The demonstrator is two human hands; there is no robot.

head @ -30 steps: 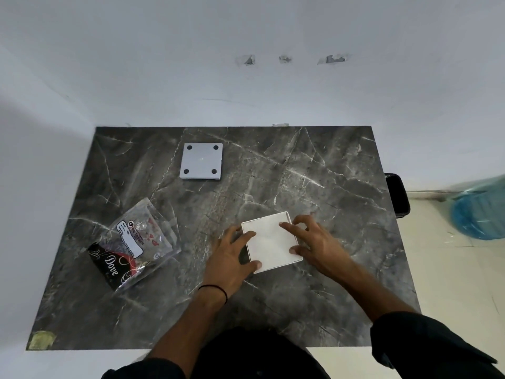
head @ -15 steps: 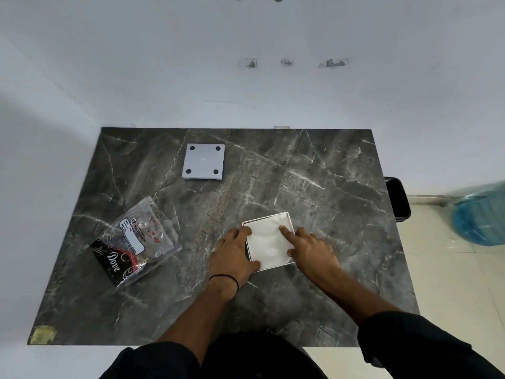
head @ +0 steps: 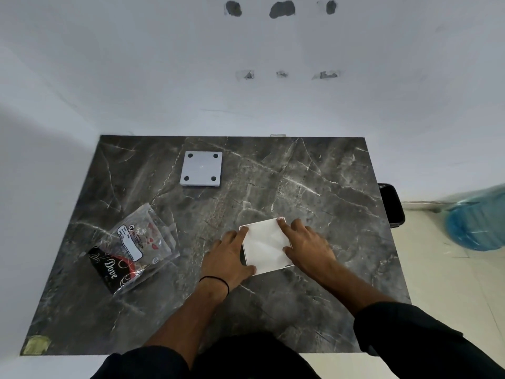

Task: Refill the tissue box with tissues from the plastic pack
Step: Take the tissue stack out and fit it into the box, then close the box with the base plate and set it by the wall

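A white square tissue box (head: 266, 246) lies on the dark marble table (head: 314, 187), its open side up and white tissue filling it. My left hand (head: 228, 258) grips the box's left side, thumb at the near left corner. My right hand (head: 308, 244) holds the right side, with the index finger at the far right corner and the thumb on the tissue. The clear plastic pack (head: 134, 247), with a black printed end, lies flat and crumpled to the left, apart from both hands.
A grey square panel with four black dots (head: 201, 172) lies at the back of the table. A black bin (head: 392, 206) stands off the right edge and a blue bag (head: 478, 220) sits on the floor. White walls close the back and left.
My right hand slid off the tissue's surface to the box's right edge. My left fingers stretched along the left edge. The box has turned slightly and stays in the same spot.
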